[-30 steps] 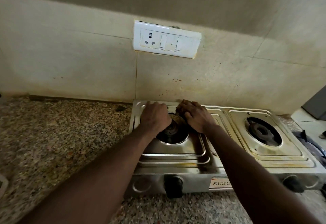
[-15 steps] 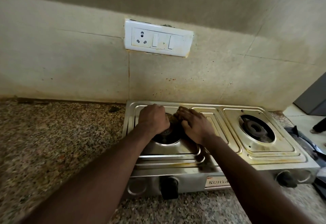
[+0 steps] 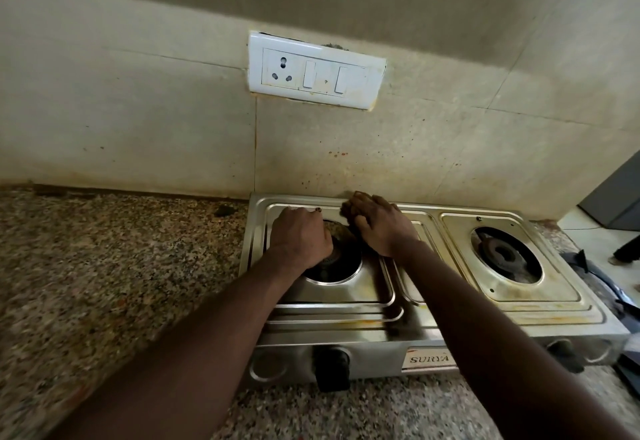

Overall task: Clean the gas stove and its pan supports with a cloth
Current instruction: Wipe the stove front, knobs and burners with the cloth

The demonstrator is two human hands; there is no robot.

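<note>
- Gas stove (image 3: 381, 332): stainless steel, two burners, standing on the counter with its back edge against the wall. Yellow-brown stains run along the front ledges. No pan support sits on either burner.
- Left burner (image 3: 341, 259): dark and round, set in a recessed tray, partly covered by the left hand.
- Right burner (image 3: 504, 255): dark ring in a round opening, uncovered, well apart from both hands.
- Left hand (image 3: 300, 239): back facing up, fingers curled down over the left burner. What they grip, if anything, cannot be told.
- Right hand (image 3: 382, 226): fingers bent over a dark cloth (image 3: 347, 213), holding it down on the back rim of the left tray, just beside the left hand.
- Left knob (image 3: 330, 367): black, on the front panel below the left burner.
- Right knob (image 3: 565, 353): black, on the front panel near the right end.
- Brand plate (image 3: 429, 359): reads "SURYA", partly hidden by the right forearm.
- Counter (image 3: 104, 283): speckled granite.
- Wall (image 3: 398, 159): pale tiles, with reddish spatter above the stove.
- Switchboard (image 3: 317, 72): white, with one socket and two switches, mounted above the stove.
- Dark objects (image 3: 597, 278): beside the stove's right end, too cut off to identify.
</note>
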